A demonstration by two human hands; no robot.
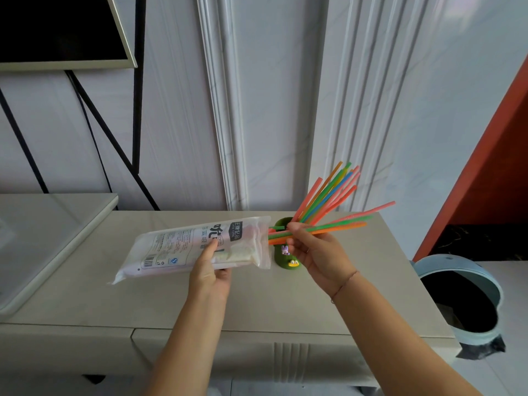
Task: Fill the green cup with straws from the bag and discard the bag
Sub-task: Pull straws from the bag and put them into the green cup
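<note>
Your left hand [210, 270] grips the bag [183, 248]; your right hand [317, 254] pinches straws [337, 226] lying level, with the green cup [278, 258] just behind its fingers, nearer that hand.

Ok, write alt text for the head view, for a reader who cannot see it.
A person's right hand pinches coloured plastic straws at the mouth of a white plastic bag held by the left hand, in front of a green cup holding more straws on a beige cabinet top.

Straws [334, 227] in right hand [320, 252]
</note>
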